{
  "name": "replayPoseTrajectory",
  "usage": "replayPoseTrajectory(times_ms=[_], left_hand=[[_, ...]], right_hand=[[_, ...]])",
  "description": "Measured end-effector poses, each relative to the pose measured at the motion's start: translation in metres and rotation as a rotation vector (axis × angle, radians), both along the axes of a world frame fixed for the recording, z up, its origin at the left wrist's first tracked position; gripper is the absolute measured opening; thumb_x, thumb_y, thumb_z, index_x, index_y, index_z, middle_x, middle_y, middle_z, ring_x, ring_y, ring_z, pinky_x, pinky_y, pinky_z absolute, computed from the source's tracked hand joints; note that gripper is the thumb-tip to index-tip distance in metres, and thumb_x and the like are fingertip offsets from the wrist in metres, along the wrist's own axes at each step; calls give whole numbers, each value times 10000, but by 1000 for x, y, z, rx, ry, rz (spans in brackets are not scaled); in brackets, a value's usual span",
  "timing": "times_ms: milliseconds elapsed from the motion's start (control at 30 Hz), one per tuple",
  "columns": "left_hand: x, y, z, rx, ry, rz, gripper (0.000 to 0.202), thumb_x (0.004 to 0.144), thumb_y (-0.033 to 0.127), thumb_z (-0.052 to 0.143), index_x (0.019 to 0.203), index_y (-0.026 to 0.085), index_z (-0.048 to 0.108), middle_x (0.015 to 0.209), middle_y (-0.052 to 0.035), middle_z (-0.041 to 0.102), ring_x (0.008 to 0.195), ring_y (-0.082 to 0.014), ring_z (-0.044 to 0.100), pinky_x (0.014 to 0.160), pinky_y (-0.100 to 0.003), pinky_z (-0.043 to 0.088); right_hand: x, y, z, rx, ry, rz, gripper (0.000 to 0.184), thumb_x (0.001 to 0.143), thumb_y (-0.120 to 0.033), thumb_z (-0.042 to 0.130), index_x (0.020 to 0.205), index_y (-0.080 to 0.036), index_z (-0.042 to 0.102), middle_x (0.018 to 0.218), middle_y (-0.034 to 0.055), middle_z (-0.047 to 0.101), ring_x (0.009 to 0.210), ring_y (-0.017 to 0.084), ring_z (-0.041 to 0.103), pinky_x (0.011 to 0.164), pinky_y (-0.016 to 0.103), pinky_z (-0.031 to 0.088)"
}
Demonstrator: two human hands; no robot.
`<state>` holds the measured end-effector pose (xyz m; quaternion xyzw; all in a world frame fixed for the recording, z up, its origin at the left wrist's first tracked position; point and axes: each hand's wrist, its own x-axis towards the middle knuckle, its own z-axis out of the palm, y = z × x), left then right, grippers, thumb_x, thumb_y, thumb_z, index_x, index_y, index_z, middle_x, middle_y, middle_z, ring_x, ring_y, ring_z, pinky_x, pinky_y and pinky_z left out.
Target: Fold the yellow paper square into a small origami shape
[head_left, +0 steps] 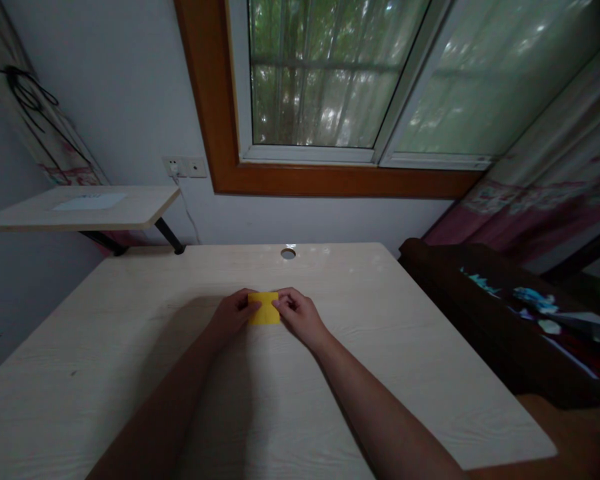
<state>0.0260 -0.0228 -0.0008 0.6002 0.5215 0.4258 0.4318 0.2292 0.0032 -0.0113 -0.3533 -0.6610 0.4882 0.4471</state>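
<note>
A small yellow square of paper (265, 309) lies on the pale wooden desk (130, 347), a little beyond its middle. My left hand (231, 312) pinches the paper's left edge with thumb and fingers closed on it. My right hand (297, 315) pinches the right edge the same way. Both forearms reach in from the bottom of the view.
A round cable hole (288, 253) sits near the desk's far edge. A wall shelf (85, 207) with a white sheet hangs at the left. A window (330, 80) is above the desk. A dark wooden bed frame (495, 320) stands to the right.
</note>
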Motion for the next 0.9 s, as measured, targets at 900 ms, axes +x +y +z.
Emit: replayPoseTrajectory(times_ms=[900], left_hand=[[-3,-3,0,226,-31,-46,255,754,157,549,966,189,687,1040,-63,667,941,-193,629,812,-299,508]], right_hand=[[3,2,6,135,37,-18,265,793,-169,581,993,-232,744,917,43,636,708,127,579,629,255,529]])
